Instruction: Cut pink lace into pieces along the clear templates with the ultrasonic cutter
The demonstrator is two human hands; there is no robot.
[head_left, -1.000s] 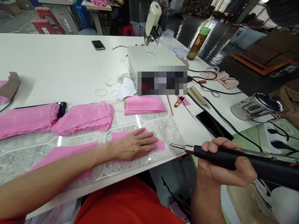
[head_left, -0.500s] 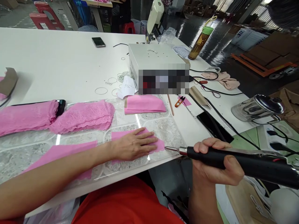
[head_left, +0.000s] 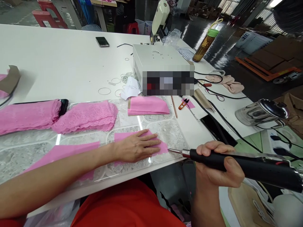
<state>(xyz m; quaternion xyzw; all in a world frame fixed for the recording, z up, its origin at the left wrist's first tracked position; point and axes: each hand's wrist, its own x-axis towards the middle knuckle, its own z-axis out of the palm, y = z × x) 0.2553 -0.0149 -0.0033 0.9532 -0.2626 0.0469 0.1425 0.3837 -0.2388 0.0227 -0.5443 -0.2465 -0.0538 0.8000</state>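
Note:
My left hand (head_left: 137,146) lies flat with its fingers stretched out on a pink fabric piece (head_left: 163,147), covering most of it. In my right hand (head_left: 220,164) is a black handheld tool (head_left: 258,170) with a thin pointed metal tip, wrapped by the fingers. That tip reaches the right edge of the pink piece; whether it touches the fabric I cannot tell. Under my left forearm spreads a larger pink fabric piece (head_left: 63,153). Beyond my left hand sits a folded pink fabric stack (head_left: 149,105). Pink lace fabric (head_left: 87,116) is piled to the left.
A grey box-shaped machine (head_left: 163,56) with a blurred front stands behind the fabric. Orange thread snips (head_left: 183,104), a black phone (head_left: 216,130), cables and a metal-lidded jug (head_left: 255,112) are on the right. A bottle (head_left: 205,45) stands farther back. Another phone (head_left: 102,41) lies at the back.
The view has shifted slightly, so the table things appear a little farther right. My left hand stays flat on the fabric and my right hand keeps the tool at its edge.

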